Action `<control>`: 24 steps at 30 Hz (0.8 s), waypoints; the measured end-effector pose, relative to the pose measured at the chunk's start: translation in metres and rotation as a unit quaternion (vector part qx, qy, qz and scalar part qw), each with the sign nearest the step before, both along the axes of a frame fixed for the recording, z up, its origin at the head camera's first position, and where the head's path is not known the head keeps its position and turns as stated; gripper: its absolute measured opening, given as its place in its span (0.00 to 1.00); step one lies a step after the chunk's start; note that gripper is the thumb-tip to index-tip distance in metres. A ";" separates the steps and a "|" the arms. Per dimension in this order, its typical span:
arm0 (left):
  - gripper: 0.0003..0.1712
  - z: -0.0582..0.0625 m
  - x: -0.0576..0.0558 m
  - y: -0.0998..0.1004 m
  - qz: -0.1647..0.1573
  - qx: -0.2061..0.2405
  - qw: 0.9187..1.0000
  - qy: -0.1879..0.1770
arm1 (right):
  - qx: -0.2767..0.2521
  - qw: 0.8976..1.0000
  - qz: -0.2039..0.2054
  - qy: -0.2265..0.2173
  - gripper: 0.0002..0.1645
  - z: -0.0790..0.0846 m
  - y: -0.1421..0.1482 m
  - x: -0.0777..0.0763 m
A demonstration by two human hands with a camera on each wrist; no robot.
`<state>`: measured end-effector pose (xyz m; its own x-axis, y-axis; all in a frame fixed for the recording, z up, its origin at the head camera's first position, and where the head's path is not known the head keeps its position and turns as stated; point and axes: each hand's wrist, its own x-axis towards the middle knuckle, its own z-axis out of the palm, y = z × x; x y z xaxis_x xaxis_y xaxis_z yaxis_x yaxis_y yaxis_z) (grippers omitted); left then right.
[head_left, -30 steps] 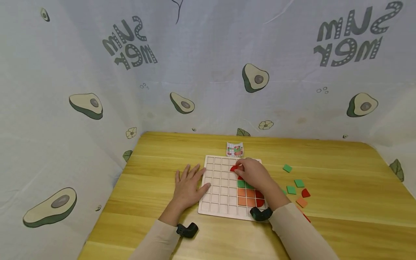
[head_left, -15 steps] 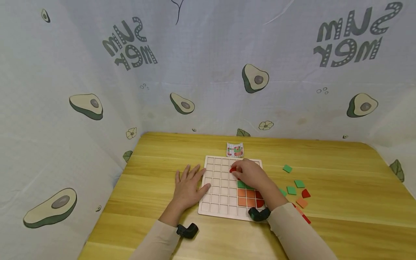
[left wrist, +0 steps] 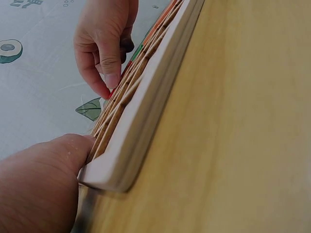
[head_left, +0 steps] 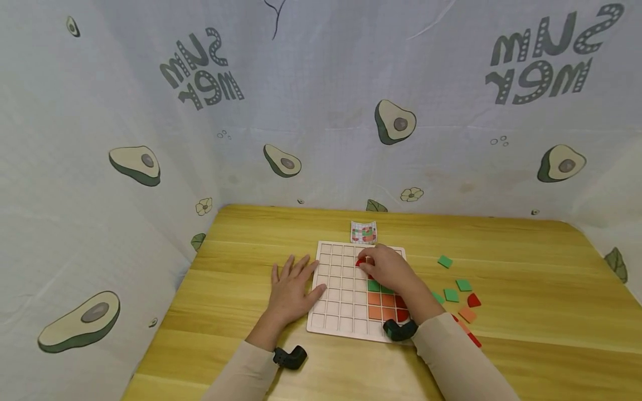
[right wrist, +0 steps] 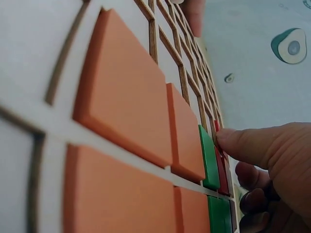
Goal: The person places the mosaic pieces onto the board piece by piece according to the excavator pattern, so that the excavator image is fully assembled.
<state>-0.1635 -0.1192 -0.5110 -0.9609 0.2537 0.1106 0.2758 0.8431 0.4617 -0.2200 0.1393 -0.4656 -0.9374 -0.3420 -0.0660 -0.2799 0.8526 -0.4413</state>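
Observation:
A pale wooden grid board (head_left: 346, 309) lies on the table. My left hand (head_left: 293, 294) rests at its left edge with fingers spread, the thumb over the rim. Near the board's far side, my right hand (head_left: 393, 272) pinches a red rounded tile (head_left: 359, 261) at a cell. In the left wrist view, the right thumb and forefinger meet on this red tile (left wrist: 112, 92). Orange tiles (head_left: 381, 306), green tiles (head_left: 373, 285) and red tiles (head_left: 402, 315) fill cells at the board's right. My right hand and forearm hide part of that area.
A small printed pattern card (head_left: 363, 233) stands just behind the board. Loose green tiles (head_left: 451, 295), a red quarter-round tile (head_left: 473, 299) and an orange tile (head_left: 467, 314) lie right of it. More pieces (head_left: 468, 332) are partly covered by the right sleeve. A patterned curtain (head_left: 326, 111) hangs behind.
My right fingers have shifted slightly left and nearer over the red tile, covering more of it. My left hand stays in place.

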 end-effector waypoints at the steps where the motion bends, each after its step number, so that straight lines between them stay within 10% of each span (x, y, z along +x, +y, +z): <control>1: 0.36 0.000 0.000 0.000 0.000 0.000 1.000 0.000 | -0.001 1.000 -0.001 -0.001 0.13 0.000 0.000 0.000; 12: 0.36 -0.001 0.000 0.001 -0.002 0.003 1.000 -0.003 | -0.024 0.999 -0.025 -0.024 0.16 0.005 0.013 0.002; 24: 0.37 0.000 0.001 0.000 -0.003 -0.001 1.000 -0.001 | -0.054 0.984 -0.169 -0.034 0.26 0.008 0.099 0.017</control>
